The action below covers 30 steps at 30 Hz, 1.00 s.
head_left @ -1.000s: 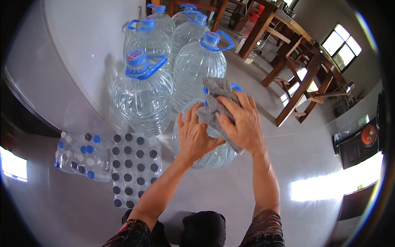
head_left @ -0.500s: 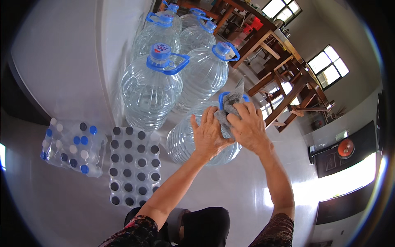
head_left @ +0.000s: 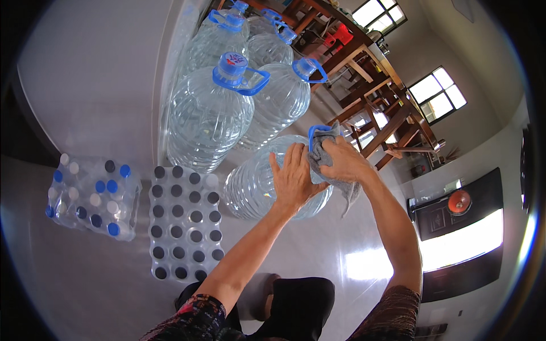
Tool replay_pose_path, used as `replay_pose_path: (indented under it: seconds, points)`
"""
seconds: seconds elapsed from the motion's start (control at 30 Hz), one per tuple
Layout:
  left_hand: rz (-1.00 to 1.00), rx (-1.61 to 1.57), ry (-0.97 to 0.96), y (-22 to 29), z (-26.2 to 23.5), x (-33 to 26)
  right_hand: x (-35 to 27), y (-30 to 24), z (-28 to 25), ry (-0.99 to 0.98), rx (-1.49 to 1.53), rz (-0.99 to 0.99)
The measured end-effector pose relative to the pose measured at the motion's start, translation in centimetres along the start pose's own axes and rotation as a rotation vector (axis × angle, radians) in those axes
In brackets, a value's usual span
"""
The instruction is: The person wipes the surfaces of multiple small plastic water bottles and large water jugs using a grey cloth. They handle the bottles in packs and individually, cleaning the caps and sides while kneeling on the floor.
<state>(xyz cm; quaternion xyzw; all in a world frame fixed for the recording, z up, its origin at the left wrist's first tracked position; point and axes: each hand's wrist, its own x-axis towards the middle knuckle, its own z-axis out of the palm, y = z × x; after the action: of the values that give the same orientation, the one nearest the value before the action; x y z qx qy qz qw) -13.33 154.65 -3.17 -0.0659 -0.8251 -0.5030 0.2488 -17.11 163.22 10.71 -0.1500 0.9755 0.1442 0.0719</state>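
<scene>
A large clear water jug (head_left: 250, 187) stands on the floor in front of me, tilted in the view. My left hand (head_left: 294, 179) lies flat on its upper side, fingers stretched out. My right hand (head_left: 341, 162) grips a grey cloth (head_left: 322, 146) pressed over the jug's neck. Part of the jug's blue handle (head_left: 314, 132) shows beside the cloth; its cap is hidden. A loose end of the cloth hangs below my right hand.
More big jugs with blue handles, such as the nearest jug (head_left: 207, 122), stand along the white wall. To the left lie a pack of dark-capped bottles (head_left: 186, 224) and a pack with mixed caps (head_left: 94, 199). Wooden furniture (head_left: 392, 113) stands beyond.
My right hand has turned around the jug's neck with the cloth, whose loose end now hangs down rather than sticking up. My left hand stays on the jug, its fingers straighter. The view has shifted slightly.
</scene>
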Motion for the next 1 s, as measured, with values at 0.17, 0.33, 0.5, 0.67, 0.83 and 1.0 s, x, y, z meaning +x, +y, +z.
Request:
replay_pose_path:
  seconds: [0.17, 0.33, 0.5, 0.67, 0.83, 1.0]
  points:
    - [0.006, 0.030, -0.081, 0.1, -0.8, 0.2, 0.5, -0.7, 1.5, 0.192, 0.112, 0.032]
    - [0.025, 0.021, -0.036, 0.4, -0.2, 0.0, 2.5, 3.8, 1.6, 0.296, 1.264, 0.180]
    - [0.061, 0.081, -0.021, -0.8, 0.3, 0.2, 3.9, 3.4, 1.4, 0.589, 0.490, -0.266]
    - [0.069, 0.118, -0.012, -0.6, 0.6, 0.1, 6.3, 4.0, 0.5, 0.102, 0.634, -0.299]
    - [0.052, 0.044, 0.013, 0.3, 0.6, -0.2, 8.7, 7.4, 5.0, 0.547, 0.702, -0.098]
    - [-0.093, -0.098, 0.037, -0.2, 0.4, 0.6, 7.2, 6.3, 5.0, 0.605, 1.016, 0.143]
